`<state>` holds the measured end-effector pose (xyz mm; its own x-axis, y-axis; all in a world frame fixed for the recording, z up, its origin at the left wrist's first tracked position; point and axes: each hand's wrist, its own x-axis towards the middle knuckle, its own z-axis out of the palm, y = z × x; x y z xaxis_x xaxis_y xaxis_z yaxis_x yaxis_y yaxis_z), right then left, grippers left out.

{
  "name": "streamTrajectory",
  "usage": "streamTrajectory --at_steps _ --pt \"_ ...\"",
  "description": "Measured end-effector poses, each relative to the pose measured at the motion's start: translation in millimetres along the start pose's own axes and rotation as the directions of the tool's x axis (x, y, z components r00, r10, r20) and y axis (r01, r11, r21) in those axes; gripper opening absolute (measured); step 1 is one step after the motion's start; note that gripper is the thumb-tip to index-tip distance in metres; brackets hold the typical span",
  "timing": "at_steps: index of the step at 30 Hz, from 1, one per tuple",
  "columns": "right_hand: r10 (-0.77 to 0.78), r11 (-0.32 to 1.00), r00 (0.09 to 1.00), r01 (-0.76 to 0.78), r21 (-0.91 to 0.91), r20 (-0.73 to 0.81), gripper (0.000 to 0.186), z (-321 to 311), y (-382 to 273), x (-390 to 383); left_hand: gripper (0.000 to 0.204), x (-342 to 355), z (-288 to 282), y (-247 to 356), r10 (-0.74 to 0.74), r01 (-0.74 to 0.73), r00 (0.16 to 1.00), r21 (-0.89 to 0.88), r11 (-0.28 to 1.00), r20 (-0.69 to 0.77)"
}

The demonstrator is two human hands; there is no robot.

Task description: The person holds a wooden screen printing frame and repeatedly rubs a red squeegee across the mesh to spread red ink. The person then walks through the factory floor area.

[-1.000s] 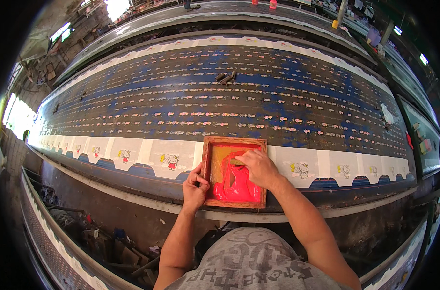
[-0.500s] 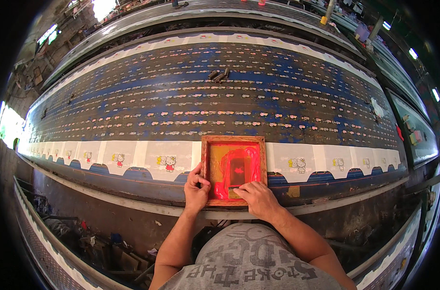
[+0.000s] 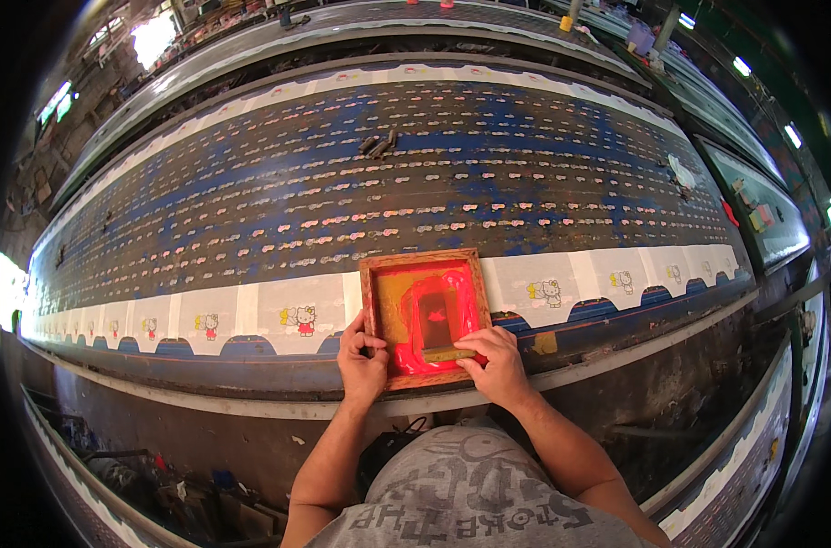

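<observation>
Right hand (image 3: 498, 363) fingers clamping squeegee (image 3: 449, 353), long axis lying crosswise at near edge of wooden screen frame (image 3: 370, 310); left hand (image 3: 361, 361) fingers pinching frame's left rail.

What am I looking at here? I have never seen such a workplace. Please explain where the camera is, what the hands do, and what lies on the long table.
The camera sits on the person's head and looks down, so edges bend. The long table, stained blue, carries a strip of white cloth pieces with small cartoon prints. On the strip lies a wooden printing frame with red ink inside. The left hand grips the frame's left edge. The right hand holds a small squeegee at the frame's near end. Some dark small objects lie farther off.
</observation>
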<state>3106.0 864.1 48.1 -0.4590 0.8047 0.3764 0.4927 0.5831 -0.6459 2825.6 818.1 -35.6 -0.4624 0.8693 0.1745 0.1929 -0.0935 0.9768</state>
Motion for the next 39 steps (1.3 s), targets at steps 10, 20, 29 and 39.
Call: streamTrajectory --at_steps 10,20,29,39 --pt "0.075 0.967 0.996 -0.062 0.246 -0.041 0.035 -29.8 39.2 -8.6 0.019 -4.8 36.0 25.4 0.158 -0.159 0.987 -0.014 0.987 -0.013" --pt "0.046 0.979 0.996 -0.029 0.201 -0.077 0.036 -136.7 134.6 -42.7 0.021 -28.2 182.8 35.5 0.176 -0.176 0.984 -0.063 0.982 0.007" --pt "0.025 0.985 0.999 -0.02 0.169 -0.023 0.035 -190.2 185.7 -61.1 0.021 -49.8 249.5 34.0 -0.006 0.006 1.0 -0.149 0.989 0.0" --pt "0.012 0.986 1.0 -0.012 0.165 0.003 0.035 -198.4 188.5 -68.7 0.023 -60.1 255.4 41.6 -0.101 0.095 0.995 -0.228 0.969 -0.015"
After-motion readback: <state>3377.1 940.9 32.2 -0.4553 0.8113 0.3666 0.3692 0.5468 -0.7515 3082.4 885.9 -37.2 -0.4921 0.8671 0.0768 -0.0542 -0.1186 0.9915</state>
